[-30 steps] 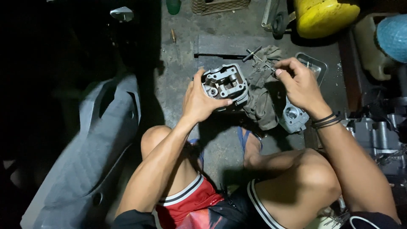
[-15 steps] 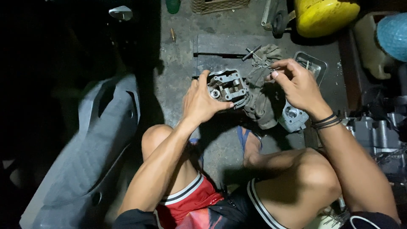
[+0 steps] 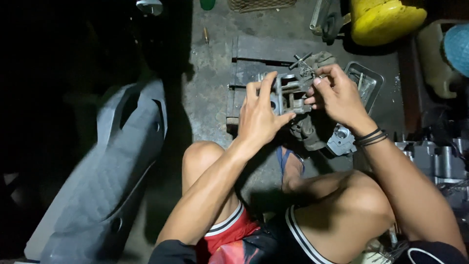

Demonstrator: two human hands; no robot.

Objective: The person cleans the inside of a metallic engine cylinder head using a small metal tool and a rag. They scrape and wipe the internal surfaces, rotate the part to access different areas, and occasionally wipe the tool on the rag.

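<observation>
A grey scooter body panel (image 3: pixel 102 181) lies at far left. My left hand (image 3: pixel 259 115), fingers spread, grips a grey metal engine part (image 3: pixel 288 93) held above a wooden pallet (image 3: pixel 254 61). My right hand (image 3: pixel 337 95) pinches its top right edge. A metal tray (image 3: pixel 369 80) sits just beyond.

The whole left side of the floor is black shadow; nothing can be made out there beyond the grey scooter panel (image 3: pixel 105 181), whose lower end runs off the bottom edge. The left hand (image 3: pixel 259 115) covers the near face of the metal engine part (image 3: pixel 288 93), and the right hand (image 3: pixel 337 95) hides its far side. The yellow container (image 3: pixel 386 19) and blue object (image 3: pixel 458 46) are cut by the frame. The small thing pinched in the right fingers is too tiny to identify.
</observation>
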